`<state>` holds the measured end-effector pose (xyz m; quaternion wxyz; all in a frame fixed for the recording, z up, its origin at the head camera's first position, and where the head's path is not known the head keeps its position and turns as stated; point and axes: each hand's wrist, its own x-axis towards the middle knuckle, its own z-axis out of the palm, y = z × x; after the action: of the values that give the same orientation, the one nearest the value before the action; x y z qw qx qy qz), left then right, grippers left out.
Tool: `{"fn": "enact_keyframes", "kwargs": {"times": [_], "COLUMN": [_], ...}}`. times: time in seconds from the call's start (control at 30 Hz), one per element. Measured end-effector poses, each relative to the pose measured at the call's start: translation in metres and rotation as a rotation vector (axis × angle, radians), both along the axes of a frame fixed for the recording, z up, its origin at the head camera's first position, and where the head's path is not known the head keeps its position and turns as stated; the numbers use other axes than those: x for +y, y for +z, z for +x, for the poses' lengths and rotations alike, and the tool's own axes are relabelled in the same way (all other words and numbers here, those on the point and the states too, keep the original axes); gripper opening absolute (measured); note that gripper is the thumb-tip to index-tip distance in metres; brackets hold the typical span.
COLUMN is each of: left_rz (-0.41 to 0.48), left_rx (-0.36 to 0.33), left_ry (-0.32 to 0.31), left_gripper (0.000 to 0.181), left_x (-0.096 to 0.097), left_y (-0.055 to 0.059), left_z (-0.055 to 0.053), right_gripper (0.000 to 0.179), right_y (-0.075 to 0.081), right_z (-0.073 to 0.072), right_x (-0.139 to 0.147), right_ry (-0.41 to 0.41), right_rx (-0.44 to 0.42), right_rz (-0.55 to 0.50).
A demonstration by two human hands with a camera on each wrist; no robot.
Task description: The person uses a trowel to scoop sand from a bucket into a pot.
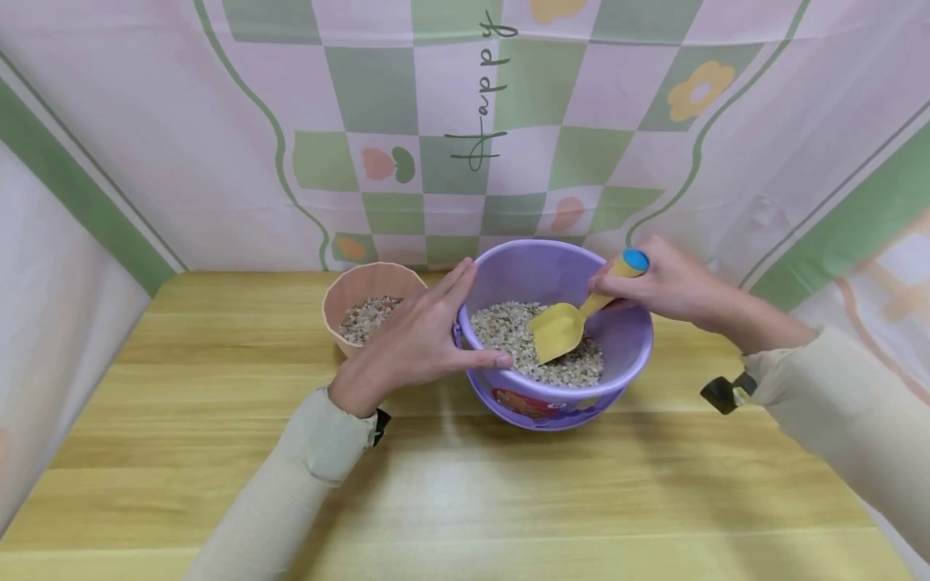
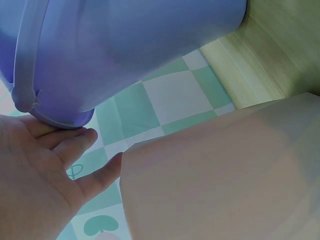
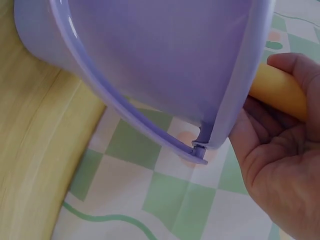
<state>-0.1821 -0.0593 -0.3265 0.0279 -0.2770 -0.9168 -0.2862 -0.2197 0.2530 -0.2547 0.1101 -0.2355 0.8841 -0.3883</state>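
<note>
A purple bucket [image 1: 559,254] stands on the table, partly filled with pale grainy pebbles [image 1: 501,331]. My right hand [image 1: 679,278] grips the handle of a yellow toy shovel [image 1: 558,331] with a blue end; its blade lies on the pebbles inside. In the right wrist view, fingers and thumb wrap the yellow handle [image 3: 280,90] beside the rim. With fingers and thumb spread, my left hand [image 1: 414,339] rests on the bucket's left rim. Left of it stands a peach bowl [image 1: 336,303] holding similar pebbles, partly hidden by that hand; one fingertip is close to it in the left wrist view.
Both containers stand toward the back of the wooden table [image 1: 436,500], near a checked cloth backdrop [image 1: 378,89]. The bucket's purple carrying handle [image 3: 120,110] hangs down along its outside.
</note>
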Motion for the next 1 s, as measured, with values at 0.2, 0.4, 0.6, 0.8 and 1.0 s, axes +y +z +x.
{"fn": "enact_keyframes", "kwargs": {"times": [0.2, 0.4, 0.6, 0.8, 1.0], "left_rz": [0.001, 0.008, 0.010, 0.015, 0.014], "left_rx": [-0.007, -0.008, -0.005, -0.010, -0.013], "left_ry": [0.003, -0.005, -0.003, -0.013, -0.007], "left_gripper": [0.125, 0.125, 0.126, 0.125, 0.125], "left_x": [0.000, 0.001, 0.001, 0.000, 0.000], "left_y": [0.000, 0.000, 0.000, -0.001, -0.001], "left_z": [-0.001, -0.001, -0.001, -0.001, -0.002], "right_gripper": [0.018, 0.021, 0.028, 0.026, 0.023], "right_y": [-0.001, 0.000, 0.000, -0.005, -0.006], "right_z": [0.000, -0.002, -0.003, -0.002, 0.000], "right_x": [-0.006, -0.009, -0.014, -0.017, -0.020], "right_ry": [-0.139, -0.189, -0.175, -0.190, -0.181], "right_rx": [-0.076, -0.142, -0.226, -0.233, -0.226], "right_rz": [-0.009, 0.007, -0.037, -0.082, -0.085]}}
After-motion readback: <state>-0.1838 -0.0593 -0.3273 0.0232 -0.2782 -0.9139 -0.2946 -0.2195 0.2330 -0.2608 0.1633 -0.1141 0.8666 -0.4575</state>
